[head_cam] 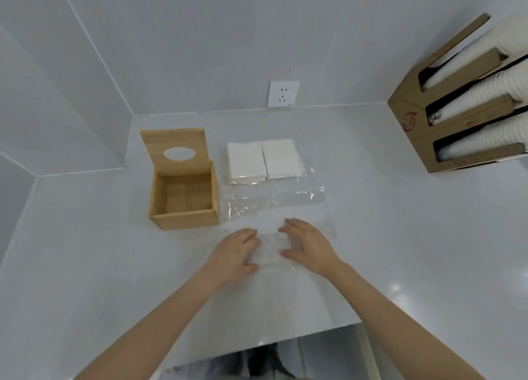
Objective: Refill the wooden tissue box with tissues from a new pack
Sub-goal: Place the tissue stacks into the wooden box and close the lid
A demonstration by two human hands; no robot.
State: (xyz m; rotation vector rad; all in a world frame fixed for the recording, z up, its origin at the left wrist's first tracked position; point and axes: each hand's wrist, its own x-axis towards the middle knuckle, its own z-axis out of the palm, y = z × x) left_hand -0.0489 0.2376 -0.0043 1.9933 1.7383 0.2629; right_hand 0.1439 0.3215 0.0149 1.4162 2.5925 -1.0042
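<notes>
**Tissue pack being opened beside the emptied box**

Head view: left hand and right hand, fingers spread, press the wrapped tissue pack between them, probably to steady it. The wooden tissue box stands open-lidded, empty, ready; two unwrapped tissue stacks wait just beside it.

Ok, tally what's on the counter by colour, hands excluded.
Wood-coloured: 1, the tissue box, lid up, nothing inside
White: 2, tissue stacks, side by side
Clear: 1, plastic wrap, under both the left hand and the right hand
Brown: 1, cardboard cup dispenser
Total: 5
</notes>
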